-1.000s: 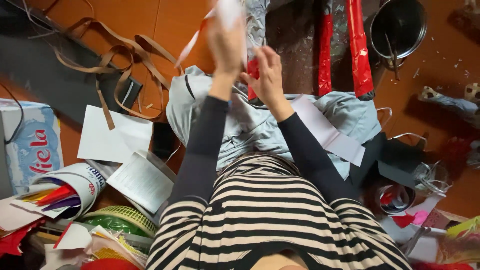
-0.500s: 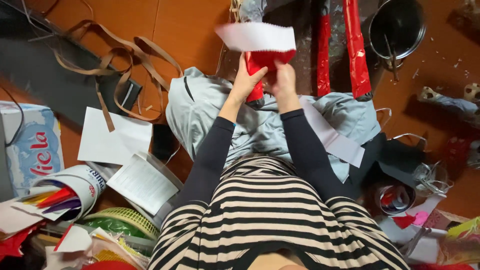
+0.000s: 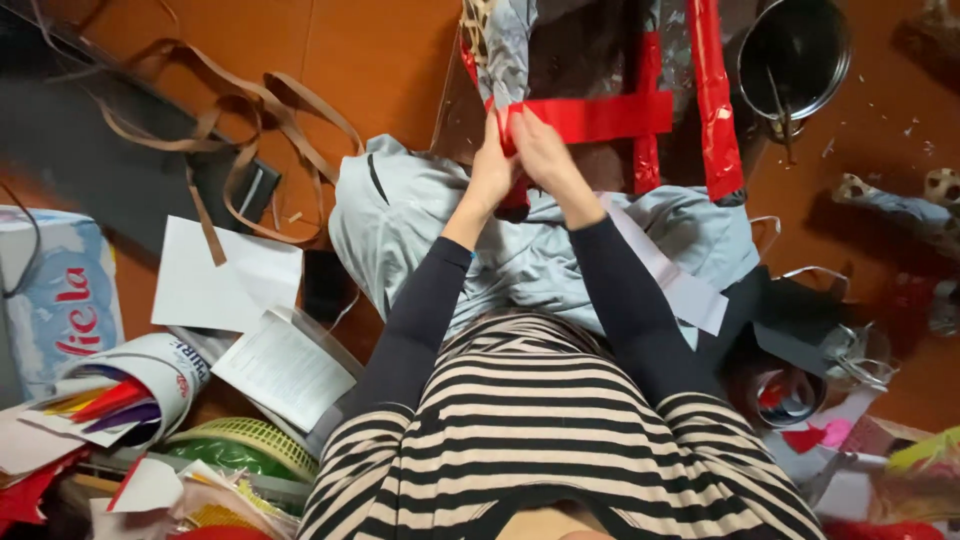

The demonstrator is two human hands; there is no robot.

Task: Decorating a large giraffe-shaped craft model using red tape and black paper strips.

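Note:
My left hand (image 3: 492, 168) and my right hand (image 3: 535, 145) are pressed together above my lap, both pinching one end of a red paper strip (image 3: 600, 117). The strip stretches out flat to the right, level with the floor. Beneath the hands lies grey-blue cloth (image 3: 520, 250) over my legs. Behind the strip, two long red strips (image 3: 712, 95) lie on a dark board (image 3: 590, 50). My dark sleeves and striped top fill the lower middle of the view.
A dark metal pot (image 3: 790, 55) stands at the top right. Brown straps (image 3: 230, 110) curl on the orange floor at left, near white paper sheets (image 3: 225, 275), an open booklet (image 3: 285, 368), a cup of coloured papers (image 3: 120, 395) and a green basket (image 3: 240, 450).
The hands came down from holding white-backed paper up high. The paper, first white side up, now shows as a red strip drawn out to the right.

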